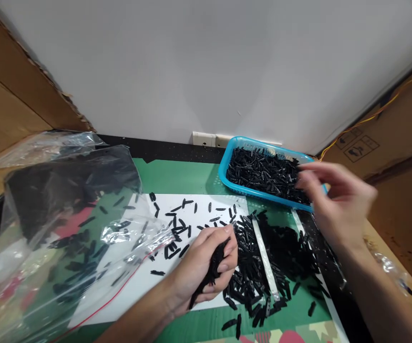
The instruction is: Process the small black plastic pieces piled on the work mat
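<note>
My left hand (pixel 209 267) is closed around a bunch of small black pieces (pixel 215 264), which show between the thumb and the curled fingers. It is over a white sheet (pixel 130 286) strewn with similar pieces. Close to the right rim of a blue plastic basket (pixel 227 176), my right hand (pixel 338 200) is raised, smeared by motion. Its thumb and forefinger are pinched together; whatever is at their tips is too blurred to name. Many short black pieces (pixel 263 174) fill the basket. A heap of fuzzy black pieces (pixel 251 257) lies between my hands, crossed by a white strip (pixel 265 259).
A clear zip bag (pixel 66 228) with a red seal line covers the left side. Cardboard boxes (pixel 16 95) stand at left, and another cardboard box (pixel 392 138) at right. Behind the green table surface (pixel 180 176) rises a pale wall (pixel 209 62) with a socket strip (pixel 206 139) low down.
</note>
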A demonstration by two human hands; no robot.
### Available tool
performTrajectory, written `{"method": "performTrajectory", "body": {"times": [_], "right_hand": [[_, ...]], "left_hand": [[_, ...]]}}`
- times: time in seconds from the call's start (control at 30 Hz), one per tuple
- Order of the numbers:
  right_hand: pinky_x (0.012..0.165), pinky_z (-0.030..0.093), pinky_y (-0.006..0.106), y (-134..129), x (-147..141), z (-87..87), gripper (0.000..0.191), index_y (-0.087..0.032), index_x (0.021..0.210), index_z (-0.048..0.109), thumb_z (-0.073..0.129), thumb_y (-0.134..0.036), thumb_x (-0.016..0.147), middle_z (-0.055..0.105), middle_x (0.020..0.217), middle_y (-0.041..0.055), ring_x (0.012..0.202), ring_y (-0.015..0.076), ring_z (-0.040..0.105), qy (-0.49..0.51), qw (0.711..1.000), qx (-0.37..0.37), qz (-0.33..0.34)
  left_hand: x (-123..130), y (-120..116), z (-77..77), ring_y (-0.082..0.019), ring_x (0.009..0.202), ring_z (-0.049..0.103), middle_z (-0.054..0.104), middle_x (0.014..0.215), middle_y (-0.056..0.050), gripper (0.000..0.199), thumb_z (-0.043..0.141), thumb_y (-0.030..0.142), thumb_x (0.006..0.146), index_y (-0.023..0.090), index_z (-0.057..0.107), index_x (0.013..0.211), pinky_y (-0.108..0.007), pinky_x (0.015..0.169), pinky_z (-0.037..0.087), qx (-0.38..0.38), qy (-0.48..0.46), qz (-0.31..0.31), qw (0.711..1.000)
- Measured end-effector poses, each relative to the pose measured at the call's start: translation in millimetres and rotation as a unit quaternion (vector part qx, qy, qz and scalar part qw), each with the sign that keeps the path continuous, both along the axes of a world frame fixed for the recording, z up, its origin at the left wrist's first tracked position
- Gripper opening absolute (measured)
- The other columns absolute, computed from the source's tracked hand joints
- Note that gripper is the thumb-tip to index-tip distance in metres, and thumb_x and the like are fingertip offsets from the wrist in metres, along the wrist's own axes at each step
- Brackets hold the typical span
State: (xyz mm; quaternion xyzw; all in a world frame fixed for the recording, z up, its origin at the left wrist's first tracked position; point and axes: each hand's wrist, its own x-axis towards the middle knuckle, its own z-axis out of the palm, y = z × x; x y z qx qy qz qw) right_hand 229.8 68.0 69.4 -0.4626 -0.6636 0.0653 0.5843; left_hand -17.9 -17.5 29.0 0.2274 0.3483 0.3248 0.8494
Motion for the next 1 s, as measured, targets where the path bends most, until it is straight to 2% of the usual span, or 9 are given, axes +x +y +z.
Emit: {"method": "performTrajectory", "body": {"times": [0.1, 0.17, 0.27, 0.4, 0.47, 0.53, 0.8, 0.9, 1.0], "right_hand": [[0.077, 0.052, 0.039, -9, -3, -12.2, 0.011, -0.025, 0.108, 0.084, 0.077, -0.03, 0.101, 0.078, 0.073, -0.001, 0.071, 0.0209, 0.072, -0.128, 0.985, -0.109, 0.043], [0.072, 0.05, 0.036, -17, -5, -18.2, 0.013, -0.024, 0.106, 0.084, 0.072, -0.029, 0.104, 0.075, 0.068, -0.002, 0.066, 0.0189, 0.067, -0.132, 0.985, -0.105, 0.046], [0.064, 0.049, 0.031, -30, -12, -21.2, 0.014, -0.022, 0.104, 0.082, 0.069, -0.025, 0.106, 0.076, 0.073, -0.0016, 0.062, 0.0153, 0.064, -0.1, 0.976, -0.139, 0.138], [0.062, 0.05, 0.027, -45, -31, -25.4, 0.016, -0.022, 0.112, 0.082, 0.068, -0.027, 0.107, 0.083, 0.093, 0.0024, 0.07, 0.0154, 0.069, -0.069, 0.905, -0.264, 0.326], [0.062, 0.049, 0.027, -50, -39, -29.8, 0.018, -0.023, 0.115, 0.083, 0.068, -0.031, 0.107, 0.083, 0.092, 0.0026, 0.07, 0.0159, 0.068, -0.048, 0.867, -0.317, 0.382], [0.061, 0.047, 0.027, -51, -43, -33.7, 0.018, -0.023, 0.113, 0.084, 0.07, -0.032, 0.106, 0.081, 0.086, 0.0022, 0.068, 0.0157, 0.065, -0.02, 0.849, -0.348, 0.397], [0.063, 0.046, 0.026, -49, -41, -34.8, 0.011, -0.02, 0.096, 0.082, 0.078, -0.029, 0.101, 0.075, 0.08, 0.0011, 0.069, 0.0139, 0.061, 0.042, 0.846, -0.36, 0.39], [0.069, 0.051, 0.025, -48, -40, -34.7, 0.009, -0.021, 0.099, 0.079, 0.076, -0.028, 0.103, 0.076, 0.086, 0.0011, 0.074, 0.0135, 0.065, 0.075, 0.859, -0.348, 0.367], [0.064, 0.05, 0.023, -47, -39, -35.5, 0.01, -0.022, 0.097, 0.076, 0.076, -0.029, 0.103, 0.073, 0.083, -0.001, 0.069, 0.0116, 0.063, 0.117, 0.868, -0.338, 0.345]], "left_hand": [[0, -1, -0.1, -0.003, 0.032, 0.021, 0.047, 0.06, 0.009, 0.044, 0.057, 0.054, 0.107, 0.022, 0.047, 0.078, -0.011, 0.024, 0.016, -0.001, 0.002, 0.0, 1.0], [0, -2, 0.1, -0.002, 0.032, 0.021, 0.046, 0.06, 0.009, 0.045, 0.057, 0.054, 0.107, 0.022, 0.047, 0.077, -0.011, 0.024, 0.015, 0.0, 0.003, -0.002, 1.0], [1, -2, 0.0, -0.002, 0.031, 0.021, 0.046, 0.058, 0.009, 0.048, 0.059, 0.059, 0.105, 0.022, 0.047, 0.077, -0.011, 0.023, 0.017, -0.008, 0.001, -0.015, 1.0], [3, -3, -0.6, -0.002, 0.031, 0.024, 0.047, 0.056, 0.009, 0.055, 0.063, 0.07, 0.099, 0.022, 0.049, 0.077, -0.01, 0.023, 0.021, -0.021, -0.002, -0.038, 0.999], [4, -4, -1.1, -0.002, 0.03, 0.027, 0.046, 0.054, 0.009, 0.061, 0.065, 0.076, 0.095, 0.021, 0.05, 0.075, -0.01, 0.023, 0.023, -0.027, 0.004, -0.049, 0.998], [4, -4, -1.4, -0.002, 0.029, 0.028, 0.045, 0.052, 0.009, 0.064, 0.067, 0.08, 0.091, 0.021, 0.049, 0.072, -0.01, 0.022, 0.024, -0.033, 0.012, -0.055, 0.998], [5, -3, -1.8, -0.002, 0.03, 0.029, 0.046, 0.053, 0.009, 0.061, 0.072, 0.074, 0.091, 0.021, 0.049, 0.072, -0.01, 0.022, 0.023, -0.028, 0.02, -0.049, 0.998], [4, -3, -1.0, -0.003, 0.03, 0.026, 0.045, 0.053, 0.009, 0.055, 0.072, 0.066, 0.095, 0.021, 0.049, 0.072, -0.01, 0.022, 0.02, -0.018, 0.009, -0.004, 1.0], [2, -3, 2.3, -0.002, 0.03, 0.024, 0.045, 0.052, 0.009, 0.052, 0.073, 0.059, 0.097, 0.021, 0.048, 0.071, -0.011, 0.023, 0.021, 0.003, -0.005, 0.054, 0.999]]}}
